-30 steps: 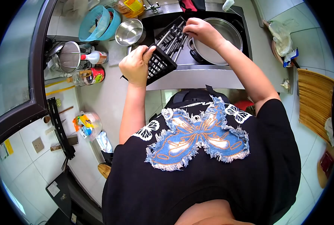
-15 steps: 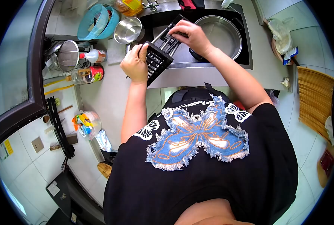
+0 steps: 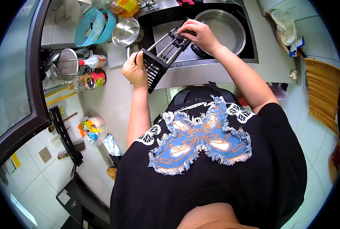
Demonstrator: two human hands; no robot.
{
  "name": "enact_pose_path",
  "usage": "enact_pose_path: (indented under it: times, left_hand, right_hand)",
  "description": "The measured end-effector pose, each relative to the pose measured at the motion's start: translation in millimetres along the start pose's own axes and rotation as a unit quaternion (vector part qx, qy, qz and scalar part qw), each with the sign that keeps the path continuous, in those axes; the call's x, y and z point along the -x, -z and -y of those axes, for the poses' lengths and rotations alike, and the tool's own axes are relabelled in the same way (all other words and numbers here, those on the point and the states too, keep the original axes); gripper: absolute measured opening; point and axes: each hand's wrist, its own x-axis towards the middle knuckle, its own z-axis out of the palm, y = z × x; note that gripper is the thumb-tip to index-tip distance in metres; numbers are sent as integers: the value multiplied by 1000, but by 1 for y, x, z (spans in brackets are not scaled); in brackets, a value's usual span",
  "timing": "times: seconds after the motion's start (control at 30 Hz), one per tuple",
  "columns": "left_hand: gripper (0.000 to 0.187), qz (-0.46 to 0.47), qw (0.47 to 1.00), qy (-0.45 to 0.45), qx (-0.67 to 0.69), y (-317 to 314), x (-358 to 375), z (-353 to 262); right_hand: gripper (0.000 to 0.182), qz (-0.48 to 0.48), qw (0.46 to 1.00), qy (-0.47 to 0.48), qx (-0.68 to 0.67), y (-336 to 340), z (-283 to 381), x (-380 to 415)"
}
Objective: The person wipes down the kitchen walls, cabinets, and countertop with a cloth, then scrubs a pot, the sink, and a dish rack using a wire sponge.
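Between my two hands, over the front edge of the sink, is a black slatted drain rack (image 3: 154, 68) with metal rods joining its two ends. My left hand (image 3: 136, 72) is closed on the slatted end, thumb up along its side. Fingers of my right hand (image 3: 200, 35) pinch the other black end, partly hiding it. Right beside that hand, a wide metal pan (image 3: 224, 36) sits in the black-rimmed sink (image 3: 250, 55). A small steel saucepan (image 3: 125, 33) stands left of the sink, near my left hand.
Blue plastic baskets (image 3: 108, 30) and a yellow oil bottle (image 3: 124, 7) stand at the back left. A mesh strainer (image 3: 68, 64), a red-capped bottle (image 3: 95, 61) and a red-labelled jar (image 3: 97, 79) crowd the left. A bagged item (image 3: 286, 30) lies at the right.
The rack's two ends look farther apart, with more of the metal rods showing. My left hand has moved slightly left and down with its end. The view has shifted a little.
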Motion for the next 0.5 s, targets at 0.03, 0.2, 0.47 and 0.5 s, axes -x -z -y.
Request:
enact_pose_path:
  times: [0.03, 0.2, 0.47, 0.5]
  left_hand:
    - [30, 1, 1000, -4, -6, -1, -2, 3]
    - [32, 69, 997, -8, -21, -4, 2, 13]
    - [23, 42, 994, -44, -93, -10, 3, 7]
    - [24, 39, 993, -51, -103, -13, 4, 5]
  right_hand:
    - [14, 22, 999, 39, -12, 0, 10, 1]
    - [13, 80, 992, 80, 52, 1, -9, 1]
    - [12, 86, 996, -1, 20, -8, 32, 13]
    - [11, 79, 996, -48, 3, -9, 44, 14]
